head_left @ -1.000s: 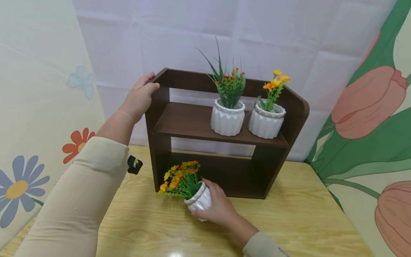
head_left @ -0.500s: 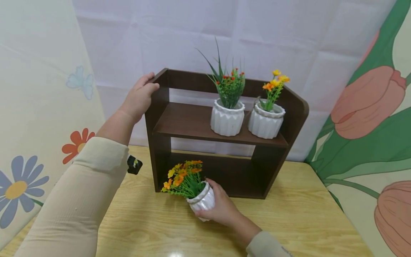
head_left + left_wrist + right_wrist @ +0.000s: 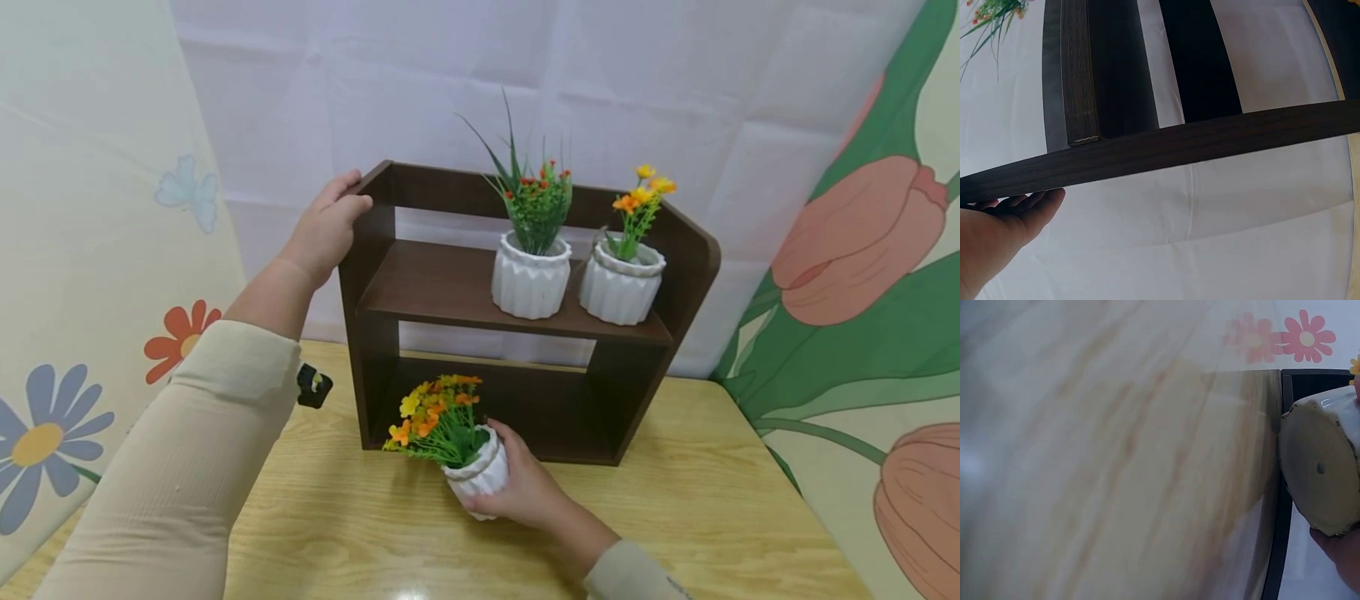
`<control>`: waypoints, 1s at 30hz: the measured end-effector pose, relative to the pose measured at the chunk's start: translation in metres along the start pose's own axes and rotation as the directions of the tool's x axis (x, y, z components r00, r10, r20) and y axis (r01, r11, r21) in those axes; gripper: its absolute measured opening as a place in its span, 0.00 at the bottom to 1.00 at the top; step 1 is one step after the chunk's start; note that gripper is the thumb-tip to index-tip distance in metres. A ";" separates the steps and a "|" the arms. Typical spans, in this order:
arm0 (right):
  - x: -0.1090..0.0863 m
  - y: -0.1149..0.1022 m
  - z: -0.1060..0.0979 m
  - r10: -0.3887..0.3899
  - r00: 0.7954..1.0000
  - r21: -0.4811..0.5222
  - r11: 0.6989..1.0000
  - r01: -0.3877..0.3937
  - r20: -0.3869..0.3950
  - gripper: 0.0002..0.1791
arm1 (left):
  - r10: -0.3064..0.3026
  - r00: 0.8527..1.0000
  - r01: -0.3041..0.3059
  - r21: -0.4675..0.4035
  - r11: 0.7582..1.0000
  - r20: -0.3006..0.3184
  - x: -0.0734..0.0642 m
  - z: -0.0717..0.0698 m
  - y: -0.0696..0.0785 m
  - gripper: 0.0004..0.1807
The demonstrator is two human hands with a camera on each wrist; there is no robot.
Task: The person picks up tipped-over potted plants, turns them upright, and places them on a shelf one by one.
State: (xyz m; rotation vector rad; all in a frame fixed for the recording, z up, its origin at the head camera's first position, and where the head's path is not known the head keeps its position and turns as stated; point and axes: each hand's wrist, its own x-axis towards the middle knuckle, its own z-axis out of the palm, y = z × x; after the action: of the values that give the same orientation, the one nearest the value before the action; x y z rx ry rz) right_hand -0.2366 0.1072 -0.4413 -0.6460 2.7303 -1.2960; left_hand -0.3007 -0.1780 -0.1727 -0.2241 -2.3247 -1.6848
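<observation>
In the head view my right hand (image 3: pixel 525 487) grips a white ribbed flowerpot (image 3: pixel 480 469) with twine round its rim and orange and yellow flowers (image 3: pixel 435 410). The pot is tilted to the left, in front of the shelf's lower level. Its round tan base (image 3: pixel 1319 469) with a small central hole faces the right wrist camera. My left hand (image 3: pixel 322 229) holds the upper edge of the left side panel of a dark brown two-tier shelf (image 3: pixel 435 271). In the left wrist view, fingertips (image 3: pixel 1054 199) touch that panel (image 3: pixel 1197 140).
A white pot (image 3: pixel 531 279) with red flowers and grassy leaves stands on the upper tier. Beside it, a second white pot (image 3: pixel 621 287) holds orange-yellow flowers. The shelf stands on a light wooden table (image 3: pixel 712 500), before a white cloth backdrop (image 3: pixel 450 75).
My right hand has shifted slightly right and down with the flowerpot, which has turned a little more upright. My left hand and the shelf stay in place.
</observation>
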 end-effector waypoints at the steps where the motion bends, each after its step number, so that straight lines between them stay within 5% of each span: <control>1: 0.000 0.000 -0.001 0.005 1.000 0.007 1.000 -0.005 0.003 0.63 | 0.001 1.000 -0.001 0.001 1.000 -0.001 0.000 0.000 0.000 0.34; 30: -0.011 0.015 -0.009 0.054 0.998 0.133 0.989 -0.057 0.029 0.64 | 0.000 1.000 0.000 0.002 1.000 0.004 0.001 0.000 -0.001 0.34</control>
State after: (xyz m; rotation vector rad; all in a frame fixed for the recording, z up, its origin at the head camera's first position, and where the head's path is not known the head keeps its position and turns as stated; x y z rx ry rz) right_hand -0.2341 0.1262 -0.4482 -0.5662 2.5939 -1.4333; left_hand -0.3014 -0.1786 -0.1730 -0.2274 -2.3294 -1.6829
